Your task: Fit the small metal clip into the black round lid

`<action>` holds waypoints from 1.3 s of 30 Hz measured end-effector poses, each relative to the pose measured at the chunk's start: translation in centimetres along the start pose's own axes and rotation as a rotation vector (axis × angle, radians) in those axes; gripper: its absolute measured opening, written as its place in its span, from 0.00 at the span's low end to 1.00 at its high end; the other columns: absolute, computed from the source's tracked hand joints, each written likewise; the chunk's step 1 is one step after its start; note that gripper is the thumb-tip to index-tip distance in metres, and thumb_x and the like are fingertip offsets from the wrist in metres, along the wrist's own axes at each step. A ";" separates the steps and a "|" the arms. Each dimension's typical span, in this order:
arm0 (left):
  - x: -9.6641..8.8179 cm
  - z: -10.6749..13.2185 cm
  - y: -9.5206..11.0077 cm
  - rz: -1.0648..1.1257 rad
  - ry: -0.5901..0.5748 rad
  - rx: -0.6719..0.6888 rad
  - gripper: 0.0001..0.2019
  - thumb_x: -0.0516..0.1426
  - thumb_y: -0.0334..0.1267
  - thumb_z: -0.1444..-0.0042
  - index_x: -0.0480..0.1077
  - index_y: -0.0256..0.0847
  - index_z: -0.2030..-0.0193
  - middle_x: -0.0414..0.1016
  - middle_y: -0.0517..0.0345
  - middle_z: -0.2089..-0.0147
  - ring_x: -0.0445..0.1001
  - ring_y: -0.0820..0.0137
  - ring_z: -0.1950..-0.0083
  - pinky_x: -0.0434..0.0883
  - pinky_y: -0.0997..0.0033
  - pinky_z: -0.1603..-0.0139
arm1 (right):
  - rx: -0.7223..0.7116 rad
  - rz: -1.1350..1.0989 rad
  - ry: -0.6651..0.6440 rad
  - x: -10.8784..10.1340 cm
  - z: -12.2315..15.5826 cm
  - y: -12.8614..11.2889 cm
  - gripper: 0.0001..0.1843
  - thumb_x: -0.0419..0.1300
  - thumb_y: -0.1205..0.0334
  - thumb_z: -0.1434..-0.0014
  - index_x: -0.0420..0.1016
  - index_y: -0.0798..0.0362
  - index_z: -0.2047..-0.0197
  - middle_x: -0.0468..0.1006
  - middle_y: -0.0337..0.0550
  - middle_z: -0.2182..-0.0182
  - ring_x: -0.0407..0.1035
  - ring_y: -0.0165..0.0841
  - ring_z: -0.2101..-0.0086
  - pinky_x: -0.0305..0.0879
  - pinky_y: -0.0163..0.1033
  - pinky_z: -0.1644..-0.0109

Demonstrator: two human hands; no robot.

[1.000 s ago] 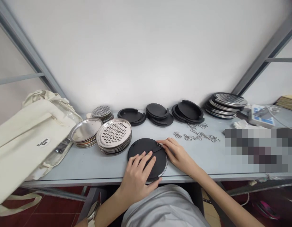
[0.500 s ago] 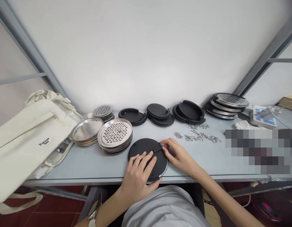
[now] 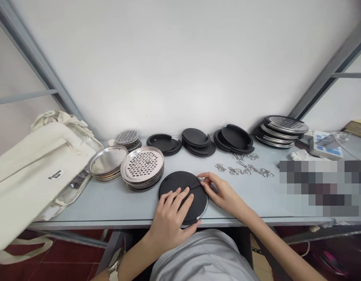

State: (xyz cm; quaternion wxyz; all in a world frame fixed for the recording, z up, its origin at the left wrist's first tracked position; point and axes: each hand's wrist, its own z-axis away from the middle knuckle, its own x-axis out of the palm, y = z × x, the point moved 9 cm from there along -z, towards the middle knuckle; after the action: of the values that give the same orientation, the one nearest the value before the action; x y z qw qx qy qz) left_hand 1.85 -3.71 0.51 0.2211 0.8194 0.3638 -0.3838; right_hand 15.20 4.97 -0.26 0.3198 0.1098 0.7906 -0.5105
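A round black disc (image 3: 180, 182) with a metal rim under it lies at the table's front edge. My left hand (image 3: 170, 216) rests flat on the disc with its fingers spread. My right hand (image 3: 219, 192) sits at the disc's right edge, thumb and fingers pinched on a small metal wire clip (image 3: 200, 180) where a slit in the disc meets the rim. Several more wire clips (image 3: 244, 167) lie loose on the table just beyond my right hand.
Stacks of perforated metal plates (image 3: 143, 167) and plain metal plates (image 3: 106, 163) stand left of the disc. Black disc stacks (image 3: 198, 141) line the back wall, with another metal stack (image 3: 281, 128) at right. A cream cloth bag (image 3: 34, 164) covers the table's left end.
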 end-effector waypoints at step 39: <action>0.0 0.0 0.0 0.010 -0.002 0.000 0.24 0.56 0.46 0.41 0.66 0.39 0.40 0.66 0.50 0.37 0.65 0.57 0.39 0.61 0.57 0.42 | -0.015 -0.003 -0.016 0.1 0.0 0.0 0.11 0.48 0.60 0.33 0.66 0.52 0.51 0.72 0.41 0.68 0.69 0.33 0.68 0.66 0.38 0.62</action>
State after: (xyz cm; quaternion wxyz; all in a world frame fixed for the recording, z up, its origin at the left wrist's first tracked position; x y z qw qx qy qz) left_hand 1.81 -3.73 0.54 0.2233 0.8208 0.3596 -0.3836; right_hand 15.13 4.96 -0.35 0.3264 0.1022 0.7917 -0.5061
